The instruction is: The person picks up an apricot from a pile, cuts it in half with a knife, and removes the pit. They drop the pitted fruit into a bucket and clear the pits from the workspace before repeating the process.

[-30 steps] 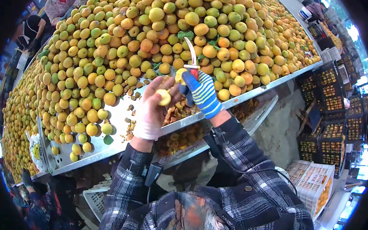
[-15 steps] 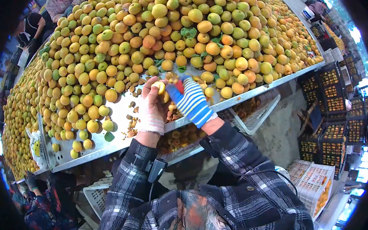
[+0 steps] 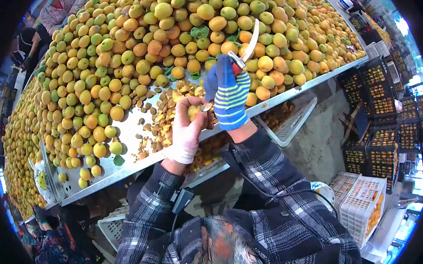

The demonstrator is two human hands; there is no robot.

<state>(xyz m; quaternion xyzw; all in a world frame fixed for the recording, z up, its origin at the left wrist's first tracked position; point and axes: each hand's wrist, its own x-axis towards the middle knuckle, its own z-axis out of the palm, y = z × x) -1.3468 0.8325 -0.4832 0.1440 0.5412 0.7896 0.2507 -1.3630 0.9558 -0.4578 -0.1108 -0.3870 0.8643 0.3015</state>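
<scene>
My left hand [image 3: 188,131], in a pale glove with bare fingertips, curls around a yellow apricot [image 3: 192,113] over the table's near edge. Fingers and thumb cover much of the fruit. Beside it, my right hand [image 3: 229,92], in a blue-and-white striped glove, is closed around the red handle [image 3: 236,69] of a knife. The curved blade [image 3: 251,41] points up and away, over the apricot pile [image 3: 178,31]. A small shiny metal tip [image 3: 207,107] shows at the apricot, between the two hands. Cut pieces and pits [image 3: 162,115] lie just beyond my left hand.
The metal table edge [image 3: 308,86] runs diagonally in front of me. Below it stand a white crate [image 3: 287,133] and a box of cut fruit [image 3: 205,160]. Stacked black crates [image 3: 381,125] and white crates [image 3: 364,204] are at right. Other people [image 3: 58,238] are at left.
My right hand has turned upright, bringing the knife blade into view pointing away. My left hand has shifted slightly right with the apricot. The view has shifted a little.
</scene>
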